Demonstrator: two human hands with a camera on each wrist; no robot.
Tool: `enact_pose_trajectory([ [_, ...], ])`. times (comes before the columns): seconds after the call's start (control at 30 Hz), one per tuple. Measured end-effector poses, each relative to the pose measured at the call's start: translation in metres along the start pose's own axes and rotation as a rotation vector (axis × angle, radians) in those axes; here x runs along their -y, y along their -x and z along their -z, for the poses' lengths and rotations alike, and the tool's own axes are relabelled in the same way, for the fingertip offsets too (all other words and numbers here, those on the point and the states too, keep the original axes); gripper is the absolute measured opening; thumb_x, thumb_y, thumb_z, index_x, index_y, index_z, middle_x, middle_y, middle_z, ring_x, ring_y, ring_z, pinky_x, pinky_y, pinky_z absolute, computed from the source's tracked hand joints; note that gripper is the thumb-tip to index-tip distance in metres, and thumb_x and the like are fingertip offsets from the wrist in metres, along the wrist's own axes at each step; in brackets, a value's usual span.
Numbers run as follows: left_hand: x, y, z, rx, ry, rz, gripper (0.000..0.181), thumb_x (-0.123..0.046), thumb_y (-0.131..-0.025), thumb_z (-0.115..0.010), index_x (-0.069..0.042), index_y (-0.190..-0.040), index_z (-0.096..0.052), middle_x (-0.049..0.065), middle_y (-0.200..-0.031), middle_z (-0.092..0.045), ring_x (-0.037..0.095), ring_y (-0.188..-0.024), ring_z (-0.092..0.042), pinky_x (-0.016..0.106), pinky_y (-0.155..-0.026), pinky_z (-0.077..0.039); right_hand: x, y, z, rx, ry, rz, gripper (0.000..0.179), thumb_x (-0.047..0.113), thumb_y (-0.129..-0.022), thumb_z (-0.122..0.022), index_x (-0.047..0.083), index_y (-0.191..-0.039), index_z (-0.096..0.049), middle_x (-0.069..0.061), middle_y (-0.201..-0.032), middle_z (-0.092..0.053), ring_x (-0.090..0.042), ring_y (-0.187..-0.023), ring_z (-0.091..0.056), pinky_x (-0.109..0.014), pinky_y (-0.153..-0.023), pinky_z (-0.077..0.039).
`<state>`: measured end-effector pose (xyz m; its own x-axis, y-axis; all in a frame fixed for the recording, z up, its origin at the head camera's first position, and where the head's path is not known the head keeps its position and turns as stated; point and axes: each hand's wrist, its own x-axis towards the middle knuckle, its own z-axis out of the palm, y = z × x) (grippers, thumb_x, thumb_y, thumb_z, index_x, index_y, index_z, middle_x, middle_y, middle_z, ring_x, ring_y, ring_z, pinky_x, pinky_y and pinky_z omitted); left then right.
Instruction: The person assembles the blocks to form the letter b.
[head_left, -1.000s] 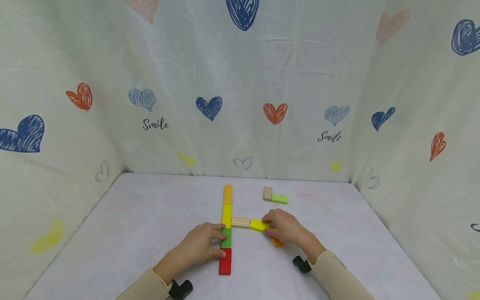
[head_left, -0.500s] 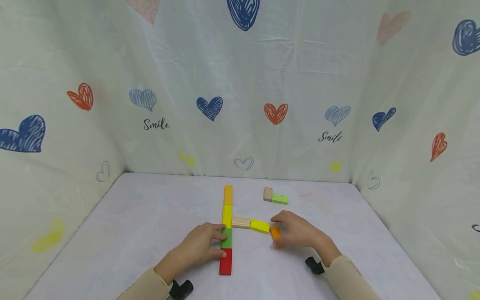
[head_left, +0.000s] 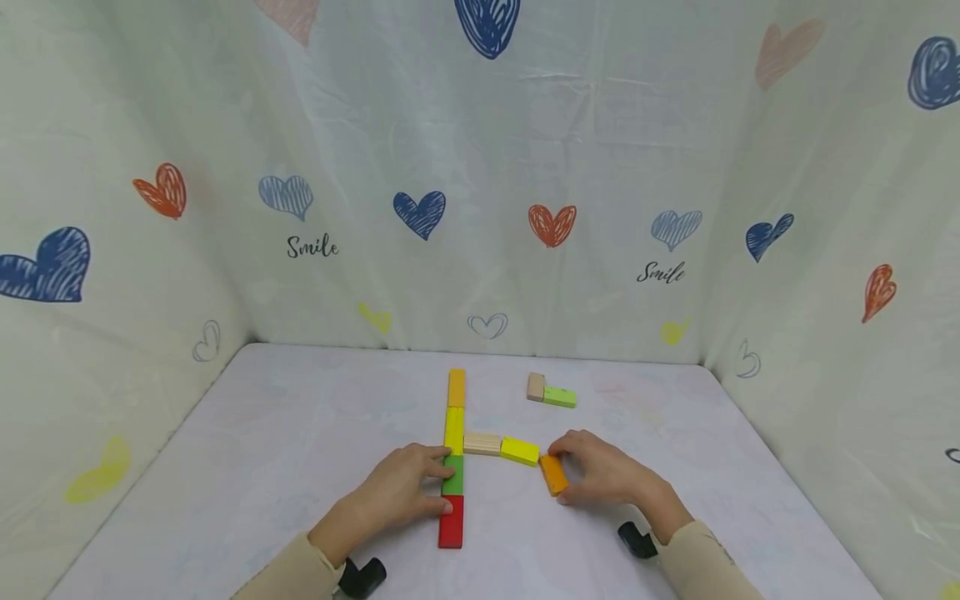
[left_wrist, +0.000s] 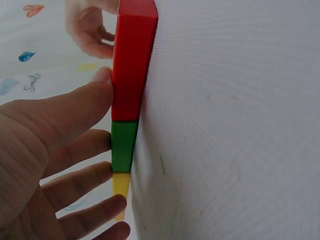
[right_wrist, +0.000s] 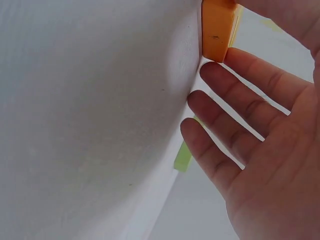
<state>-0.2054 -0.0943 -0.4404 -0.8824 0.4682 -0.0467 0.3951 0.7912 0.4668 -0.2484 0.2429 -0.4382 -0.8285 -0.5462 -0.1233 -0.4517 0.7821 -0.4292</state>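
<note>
My right hand [head_left: 607, 475] pinches an orange block [head_left: 553, 474] between thumb and fingers, at the tabletop. Its far end lies close to a tilted yellow block [head_left: 520, 451], which joins a plain wooden block [head_left: 482, 445]. These run rightward from a straight column: red block [head_left: 451, 533], green block [head_left: 453, 482], another yellow block [head_left: 453, 427] and a yellow-orange block [head_left: 457, 388]. My left hand [head_left: 397, 487] rests against the column's left side, fingers extended. In the left wrist view the thumb touches the red block [left_wrist: 133, 70] and other fingertips reach the green block [left_wrist: 124, 146].
Behind the right hand, a brownish wooden block [head_left: 536, 387] and a light green block [head_left: 559, 397] form a small corner shape. The white table [head_left: 300, 417] meets a heart-printed curtain [head_left: 480, 275] at the back and sides.
My right hand left the yellow block, moved right and took hold of the orange block, whose angle shifted a little. The left hand stayed in place.
</note>
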Motion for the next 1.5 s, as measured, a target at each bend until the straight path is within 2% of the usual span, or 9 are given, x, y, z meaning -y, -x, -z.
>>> enact_pose_trajectory([
  [0.27, 0.001, 0.001, 0.000, -0.016, 0.003, -0.034, 0.048, -0.038, -0.074, -0.081, -0.018, -0.117, -0.071, 0.003, -0.131, -0.059, 0.027, -0.119, -0.052, 0.047, -0.096, -0.046, 0.003, -0.001, -0.001, -0.016, 0.007, -0.003, 0.053, 0.039, -0.071, -0.082, 0.021, -0.116, -0.061, 0.013, -0.111, -0.055, -0.011, -0.102, -0.048, -0.041, -0.095, -0.044],
  [1.13, 0.000, 0.001, 0.001, -0.022, -0.003, -0.034, 0.048, -0.037, -0.074, -0.081, -0.017, -0.117, -0.071, 0.003, -0.130, -0.059, 0.027, -0.118, -0.052, 0.047, -0.095, -0.046, 0.007, -0.004, 0.000, -0.018, -0.003, -0.034, 0.056, 0.043, -0.069, -0.083, 0.020, -0.115, -0.062, 0.012, -0.109, -0.055, -0.012, -0.100, -0.049, -0.042, -0.095, -0.044],
  [1.3, 0.001, 0.001, 0.001, -0.019, 0.001, -0.026, 0.048, -0.038, -0.074, -0.081, -0.018, -0.117, -0.071, 0.002, -0.130, -0.059, 0.027, -0.118, -0.052, 0.047, -0.095, -0.046, 0.007, -0.004, 0.005, -0.009, -0.013, -0.035, 0.063, 0.047, -0.068, -0.083, 0.018, -0.120, -0.061, 0.009, -0.111, -0.056, -0.014, -0.102, -0.051, -0.044, -0.096, -0.044],
  [1.5, 0.001, 0.001, 0.000, -0.027, 0.000, -0.039, 0.048, -0.037, -0.074, -0.081, -0.017, -0.116, -0.071, 0.003, -0.129, -0.059, 0.027, -0.118, -0.052, 0.047, -0.095, -0.046, 0.001, -0.011, 0.018, -0.026, -0.096, -0.053, 0.064, 0.044, -0.070, -0.082, 0.016, -0.122, -0.060, 0.003, -0.116, -0.058, -0.020, -0.108, -0.051, -0.046, -0.096, -0.043],
])
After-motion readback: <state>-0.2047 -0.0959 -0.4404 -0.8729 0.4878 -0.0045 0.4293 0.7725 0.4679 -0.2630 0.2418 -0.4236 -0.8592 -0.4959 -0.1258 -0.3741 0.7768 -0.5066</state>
